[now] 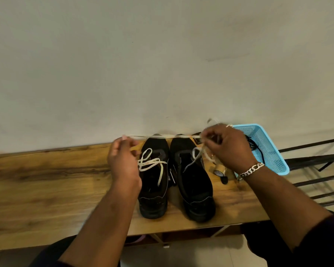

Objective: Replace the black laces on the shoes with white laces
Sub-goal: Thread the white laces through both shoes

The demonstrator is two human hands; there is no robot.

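Note:
Two black shoes stand side by side on the wooden table (46, 176), toes toward the wall. The left shoe (154, 182) carries a tied white lace (150, 162). The right shoe (195, 185) has a loose white lace end lying over its tongue. A white lace (162, 136) is stretched taut above the toes of both shoes. My left hand (123, 160) pinches its left end, and my right hand (228, 147) grips its right end, with more lace bunched in the fingers.
A blue plastic basket (266, 149) sits at the table's right end with black laces (255, 146) inside. A small roll of tape (219, 171) and a dark small item lie beside the right shoe. Dark metal bars stand to the right. The wall is close behind.

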